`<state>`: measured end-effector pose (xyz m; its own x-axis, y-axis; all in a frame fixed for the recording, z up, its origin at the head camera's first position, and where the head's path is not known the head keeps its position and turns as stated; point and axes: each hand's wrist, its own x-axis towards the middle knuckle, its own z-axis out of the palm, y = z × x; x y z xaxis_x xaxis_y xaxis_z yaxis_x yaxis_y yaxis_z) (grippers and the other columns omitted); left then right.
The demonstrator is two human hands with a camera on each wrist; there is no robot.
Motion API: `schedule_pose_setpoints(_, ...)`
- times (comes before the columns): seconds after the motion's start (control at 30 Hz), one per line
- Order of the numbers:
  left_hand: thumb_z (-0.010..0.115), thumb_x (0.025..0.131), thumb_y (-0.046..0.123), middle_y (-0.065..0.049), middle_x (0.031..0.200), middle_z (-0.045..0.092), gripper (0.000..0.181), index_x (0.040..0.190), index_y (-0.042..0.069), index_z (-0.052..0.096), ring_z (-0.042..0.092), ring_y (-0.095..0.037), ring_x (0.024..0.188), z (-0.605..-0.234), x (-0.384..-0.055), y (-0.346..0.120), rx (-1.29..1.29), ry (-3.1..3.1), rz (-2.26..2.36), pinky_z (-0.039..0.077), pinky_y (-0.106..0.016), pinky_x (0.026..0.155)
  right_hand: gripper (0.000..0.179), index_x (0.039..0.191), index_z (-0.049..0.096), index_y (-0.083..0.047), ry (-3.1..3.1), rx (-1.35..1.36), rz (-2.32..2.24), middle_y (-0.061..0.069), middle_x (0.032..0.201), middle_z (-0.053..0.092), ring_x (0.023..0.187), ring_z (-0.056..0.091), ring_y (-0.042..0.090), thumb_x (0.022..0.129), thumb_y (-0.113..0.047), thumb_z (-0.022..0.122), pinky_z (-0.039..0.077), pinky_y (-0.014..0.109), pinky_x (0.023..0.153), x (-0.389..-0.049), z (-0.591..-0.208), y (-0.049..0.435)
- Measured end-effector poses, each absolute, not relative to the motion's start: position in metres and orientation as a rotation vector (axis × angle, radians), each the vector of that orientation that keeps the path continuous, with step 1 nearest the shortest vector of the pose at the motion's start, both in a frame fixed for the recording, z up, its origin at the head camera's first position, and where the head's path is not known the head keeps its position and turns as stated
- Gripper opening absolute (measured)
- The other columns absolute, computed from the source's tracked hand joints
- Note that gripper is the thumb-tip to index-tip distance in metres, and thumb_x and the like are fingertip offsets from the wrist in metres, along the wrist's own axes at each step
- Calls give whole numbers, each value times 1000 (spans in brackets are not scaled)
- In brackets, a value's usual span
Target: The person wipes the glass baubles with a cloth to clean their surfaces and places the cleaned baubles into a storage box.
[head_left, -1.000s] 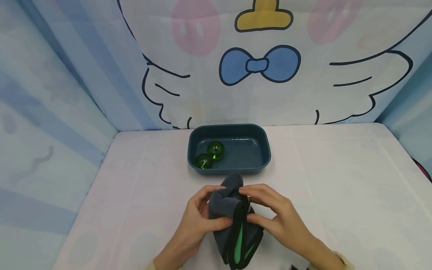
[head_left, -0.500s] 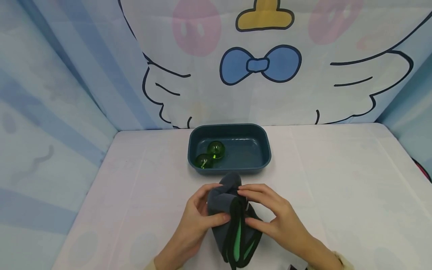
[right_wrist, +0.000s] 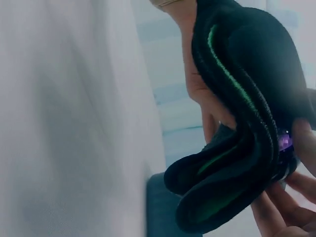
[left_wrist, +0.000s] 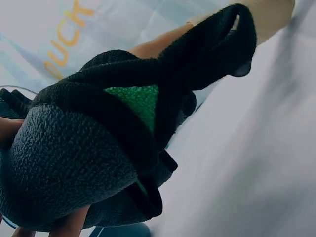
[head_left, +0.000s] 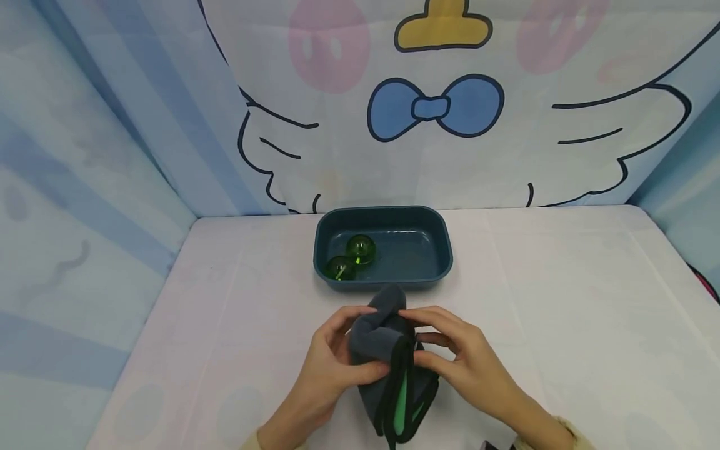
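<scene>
A folded dark grey cloth (head_left: 374, 344) with black edging and a green inner side is held in front of the tray. My left hand (head_left: 326, 369) grips it from the left, thumb on the near face. From the right, my right hand (head_left: 478, 369) reaches to the cloth's opening. In the right wrist view, its thumb and fingertips pinch a shiny purplish thing (right_wrist: 285, 141) that peeks from the cloth. Most of that thing is hidden, so its full shape cannot be told. A looped cloth corner (left_wrist: 212, 47) hangs out in the left wrist view.
Just beyond the cloth stands a dark teal tray (head_left: 388, 285). Two clear green balls, a farther one (head_left: 360, 249) and a nearer one (head_left: 340, 269), lie at its left end. A printed curtain (head_left: 433, 169) closes off the table's (head_left: 568, 300) back.
The cloth and both hands shift only a little: first slightly left, then back right and a touch upward. The right fingers spread slightly. Tray and balls stay put.
</scene>
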<state>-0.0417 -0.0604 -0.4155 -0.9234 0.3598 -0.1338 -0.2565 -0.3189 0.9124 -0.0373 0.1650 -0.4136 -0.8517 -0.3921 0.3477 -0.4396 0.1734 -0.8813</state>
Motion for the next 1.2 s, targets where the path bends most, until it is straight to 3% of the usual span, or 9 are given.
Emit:
schedule_pose_setpoints(0.13,84,71,-3,-13,135,51,69,133,6,53,61,-25,114,-417,-42,-58,61,1564,2278,54,-34,95,51,135,59,-10,-2398,778,1749,6,131,60,120,59,9,87,-1,73,54,26,94,-35,-414,164)
schedule_pose_setpoints(0.4,84,72,-2,-13,133,52,68,132,6,53,62,-26,113,-418,-44,-56,36,1547,2293,55,-35,93,68,134,60,-11,-2378,886,1479,5,135,56,127,53,15,73,5,83,44,18,103,-33,-416,164)
schedule_pose_setpoints(0.57,84,71,-3,-13,133,53,69,132,5,54,63,-25,112,-418,-43,-55,24,1547,2290,55,-34,92,64,135,60,-12,-2395,911,1460,4,135,57,127,53,15,77,5,80,44,18,104,-34,-415,165)
schedule_pose_setpoints(0.7,86,70,-3,-12,135,51,71,133,7,54,62,-25,113,-418,-41,-54,19,1567,2290,55,-34,92,58,135,60,-10,-2381,892,1578,6,131,61,124,57,13,81,1,78,51,23,98,-38,-415,166)
schedule_pose_setpoints(0.87,85,68,-6,-13,137,50,73,132,5,53,60,-25,115,-418,-40,-54,24,1599,2301,55,-34,94,49,133,60,-7,-2409,726,1927,11,129,63,117,61,9,86,-3,74,57,30,87,-41,-414,167)
schedule_pose_setpoints(1.0,85,69,-5,-13,132,52,70,131,4,54,60,-25,113,-419,-40,-53,36,1617,2309,55,-33,93,46,133,61,-9,-2466,660,1952,11,130,63,117,61,8,88,-7,73,57,29,88,-40,-414,168)
schedule_pose_setpoints(1.2,85,69,-4,-11,127,56,69,130,5,54,61,-24,110,-420,-39,-52,40,1605,2329,55,-33,91,69,141,53,-13,-2445,807,1702,6,138,55,127,55,12,79,-1,81,54,31,95,-37,-417,171)
